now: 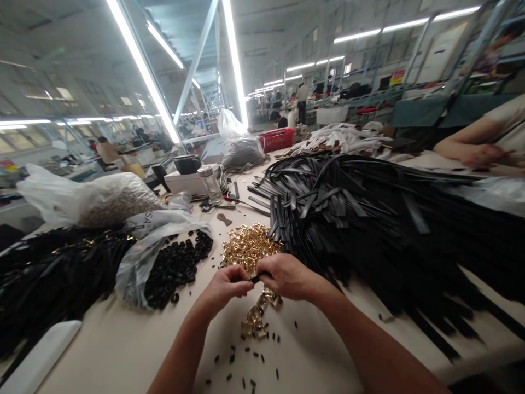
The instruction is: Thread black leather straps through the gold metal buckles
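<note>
My left hand (225,285) and my right hand (289,275) meet over the table, fingers pinched together on a small black strap piece (256,277) held between them. Just beyond them lies a heap of gold metal buckles (248,247). A few more gold buckles (257,317) sit right under my hands. Small black bits (246,361) are scattered on the pale table (123,350) nearer to me. A large pile of black straps (369,219) spreads to the right of my right hand.
A clear bag of black rings (174,262) lies left of my hands, with black straps (49,273) beyond it. A plastic bag (90,200), a glass jar (210,183) and a red basket (278,139) stand farther back. Another person's arm (476,145) rests at the far right.
</note>
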Demonstrator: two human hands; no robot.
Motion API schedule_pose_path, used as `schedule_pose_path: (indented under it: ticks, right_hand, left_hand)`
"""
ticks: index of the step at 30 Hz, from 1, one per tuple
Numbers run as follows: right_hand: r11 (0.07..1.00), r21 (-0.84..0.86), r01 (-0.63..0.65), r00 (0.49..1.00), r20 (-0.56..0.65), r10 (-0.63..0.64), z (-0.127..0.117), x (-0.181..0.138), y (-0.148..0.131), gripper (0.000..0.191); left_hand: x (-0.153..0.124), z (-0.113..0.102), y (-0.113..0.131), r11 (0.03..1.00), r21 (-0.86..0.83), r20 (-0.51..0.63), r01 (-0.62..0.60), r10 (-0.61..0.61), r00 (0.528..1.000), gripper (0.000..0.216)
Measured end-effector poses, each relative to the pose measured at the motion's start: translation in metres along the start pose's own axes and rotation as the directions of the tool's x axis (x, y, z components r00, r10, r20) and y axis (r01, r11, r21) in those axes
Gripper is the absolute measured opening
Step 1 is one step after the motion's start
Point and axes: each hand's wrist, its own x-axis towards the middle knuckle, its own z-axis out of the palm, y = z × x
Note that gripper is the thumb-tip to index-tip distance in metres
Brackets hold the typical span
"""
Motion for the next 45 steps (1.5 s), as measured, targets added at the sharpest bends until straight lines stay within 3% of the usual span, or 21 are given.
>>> schedule_pose_path:
  ticks: [4, 11, 15, 22, 28, 36, 41, 45]
  right_hand:
    - [1.0, -0.01, 0.018, 1.0, 0.0, -0.018, 0.006, 0.002, 0.0, 0.011]
    - [0.986, 0.168, -0.006, 1.0, -0.007, 0.007, 0.007, 0.004, -0.001, 0.013]
    - [0.95, 0.312, -0.022, 1.0, -0.012, 0.028, 0.006, 0.006, 0.003, 0.022]
    - [0.901, 0.433, -0.032, 0.999, -0.016, 0.043, 0.005, 0.008, 0.011, 0.021]
    - [0.891, 0.453, -0.039, 0.998, -0.018, 0.053, 0.003, 0.008, 0.009, 0.018]
    - [0.869, 0.491, -0.064, 0.998, 0.022, 0.061, 0.006, 0.006, 0.003, 0.019]
    - [0.892, 0.451, -0.022, 0.998, -0.047, 0.049, 0.014, 0.008, -0.001, 0.018]
    - [0.931, 0.355, -0.081, 0.981, -0.139, 0.138, 0.024, 0.011, 0.001, 0.019]
  left_hand:
    - [0.002, 0.001, -0.005, 1.0, 0.018, -0.009, -0.012, 0.012, 1.0, 0.025]
    - [0.008, 0.003, -0.009, 0.996, 0.029, -0.146, -0.079, 0.082, 0.986, 0.03]
    - [0.004, 0.003, -0.005, 0.995, -0.07, -0.085, -0.072, 0.066, 0.994, 0.024]
    - [-0.001, -0.002, -0.002, 0.959, -0.283, -0.013, -0.006, 0.003, 1.0, 0.021]
    - [0.002, 0.001, -0.002, 0.946, -0.316, -0.115, -0.075, 0.04, 0.993, 0.021]
    - [0.005, 0.002, -0.005, 0.94, -0.331, -0.138, -0.083, 0.039, 0.99, 0.023]
    - [0.009, 0.004, -0.01, 0.951, -0.287, -0.206, -0.113, 0.055, 0.977, 0.023]
    - [0.012, 0.008, -0.012, 0.959, -0.198, -0.347, -0.204, 0.126, 0.929, 0.027]
